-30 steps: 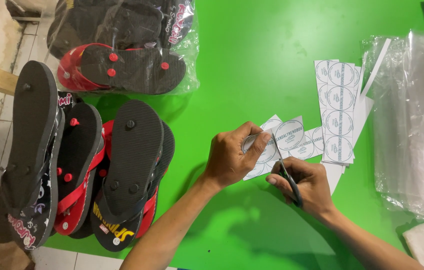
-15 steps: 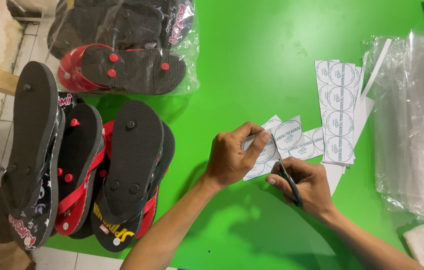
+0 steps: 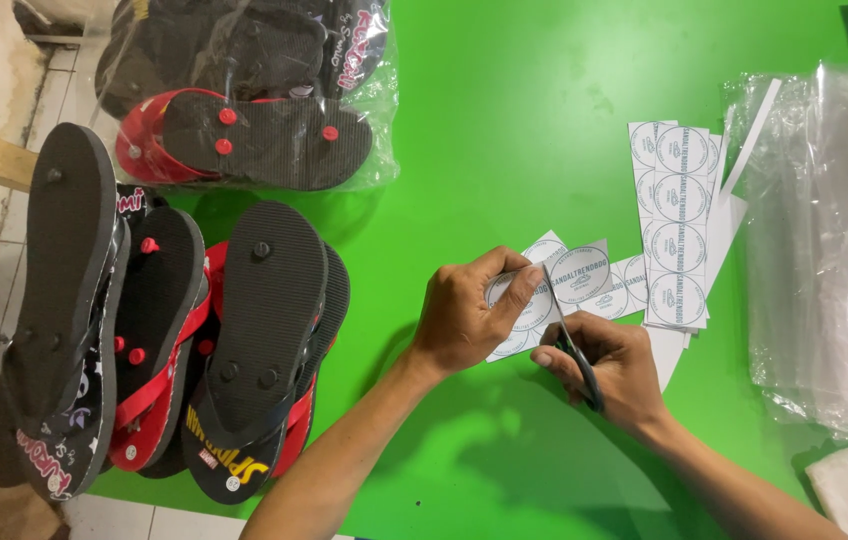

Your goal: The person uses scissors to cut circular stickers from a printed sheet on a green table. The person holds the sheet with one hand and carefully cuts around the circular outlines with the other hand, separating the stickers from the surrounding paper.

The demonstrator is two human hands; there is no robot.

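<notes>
**Label strip under the blades on green table**

I note my left hand [image 3: 464, 320] pinching a strip of round-printed labels [image 3: 569, 280], held just above the green table [image 3: 504, 120]. My right hand [image 3: 614, 365] is closed around scissors [image 3: 574, 350], blades at the strip. Stacked label sheets [image 3: 677, 225] lie just beside; sandals [image 3: 264, 340] lie well apart.

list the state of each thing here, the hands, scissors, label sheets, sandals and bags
left hand: gripping a label sheet
right hand: closed on the scissors
scissors: blades cutting into the held sheet
held label sheet: lifted, partly cut
label strips: stacked flat on the table
loose sandals: piled sole-up at the table edge
bagged sandals: inside a clear bag
plastic bags: stacked flat, empty
</notes>
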